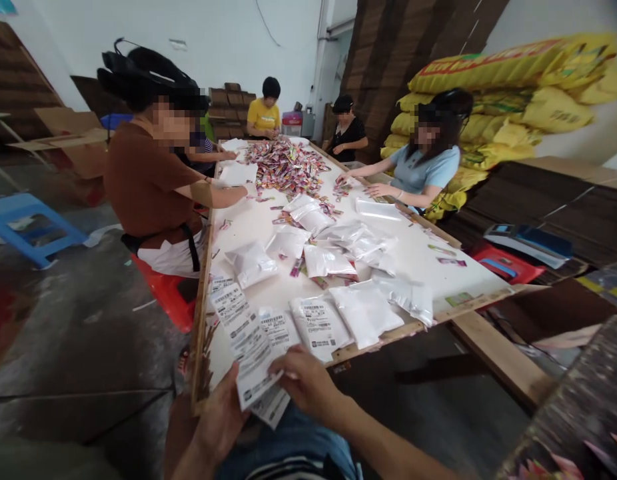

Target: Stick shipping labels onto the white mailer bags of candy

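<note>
A strip of printed shipping labels (241, 327) runs from the near left corner of the table down to my lap. My left hand (222, 408) is closed around its lower left edge. With bent fingers, my right hand (308, 385) pinches the right edge of a label on the strip. Just beyond lie a white bag with a label (318, 323) and another labelled bag (274, 327), partly behind the strip. To their right rests a plain white bag (366, 310). Several more plain white bags, such as a plump one (251, 265), lie farther in.
A heap of small colourful packets (283, 163) covers the table's far part. A person in brown (148, 173) sits left, a person in light blue (423, 167) right, others at the far end. Yellow sacks (488, 120) are stacked right; a blue stool (33, 223) stands left.
</note>
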Demonstrator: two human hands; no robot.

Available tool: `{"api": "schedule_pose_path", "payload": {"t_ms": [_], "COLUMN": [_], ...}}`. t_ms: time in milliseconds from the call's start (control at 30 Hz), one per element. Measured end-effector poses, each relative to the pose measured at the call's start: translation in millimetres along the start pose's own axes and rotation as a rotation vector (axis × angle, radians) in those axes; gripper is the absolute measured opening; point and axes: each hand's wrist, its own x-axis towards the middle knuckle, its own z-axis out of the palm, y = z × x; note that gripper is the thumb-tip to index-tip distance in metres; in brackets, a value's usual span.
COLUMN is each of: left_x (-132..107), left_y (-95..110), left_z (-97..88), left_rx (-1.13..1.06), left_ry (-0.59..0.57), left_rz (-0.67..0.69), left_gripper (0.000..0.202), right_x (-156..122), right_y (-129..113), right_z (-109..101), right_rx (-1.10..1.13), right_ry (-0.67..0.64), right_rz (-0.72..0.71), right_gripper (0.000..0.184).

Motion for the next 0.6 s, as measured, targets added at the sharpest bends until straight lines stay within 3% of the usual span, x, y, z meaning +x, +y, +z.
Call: {"api": "schedule_pose_path", "payload": {"t_ms": [100,200,300,333,367,400,467,533,600], "left_x": [8,24,33,33,32,30,24,17,13], "left_y": [7,12,19,21,22,23,23,21,18], "left_z": [6.1,-7.0,-28.3,-32.6,-34.4,-34.0,-28.8,-22.6,-19.4], "left_rx": [-0.049,-0.06,-0.08,-0.071,-0.053,-0.028,0.019,0.038,0.008], "left_ry": [0.123,0.377,0.496,0.489,0.472,0.459,0.43,0.389,0.353], "left_rz": [-0.027,0.171,0.299,0.288,0.27,0.252,0.221,0.197,0.144], "left_gripper": [0.045,0.046,0.049,0.048,0.047,0.046,0.046,0.048,0.049], "right_x": [-1,9,19,20,18,15,3,-14,-31], "right_y": [-7,-10,22,43,66,91,136,167,180], "right_z": [-6,-53,-125,-146,-162,-172,-174,-158,-137], "right_rx": [-0.04,0.149,0.223,0.129,-0.017,-0.213,-0.56,-0.796,-0.958], "right_ry": [-0.087,-0.01,0.405,0.61,0.685,0.656,0.467,0.318,0.197], "right_rz": [-0.094,0.006,0.125,0.185,0.275,0.388,0.563,0.584,0.516], "right_gripper": [0.014,0.017,0.017,0.018,0.02,0.023,0.03,0.04,0.052]}}
